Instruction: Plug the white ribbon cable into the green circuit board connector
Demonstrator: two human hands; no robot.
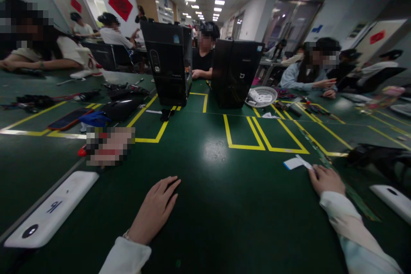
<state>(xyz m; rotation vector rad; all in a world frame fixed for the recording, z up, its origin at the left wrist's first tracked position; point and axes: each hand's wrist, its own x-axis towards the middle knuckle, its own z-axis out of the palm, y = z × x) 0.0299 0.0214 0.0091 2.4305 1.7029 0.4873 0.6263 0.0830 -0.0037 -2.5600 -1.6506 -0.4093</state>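
Note:
My left hand (156, 209) lies palm down on the green tabletop (224, 214), its fingers stretched out and slightly apart, with nothing held. Farther right, my right hand (329, 181) rests low on the table with bent fingers. Its thumb and index finger meet one end of a folded white strip with a blue edge (294, 163), which looks like a flat ribbon cable. The strip's other end lies on the table, to the left of the fingertips.
Two black computer cases (170, 64) stand at mid-table beside a white basket (261, 96). A white oblong device (53, 209) lies left. Cables (35, 100), a blue cloth-like item (94, 119) and yellow tape outlines (247, 148) spread across the table. Other people sit around it.

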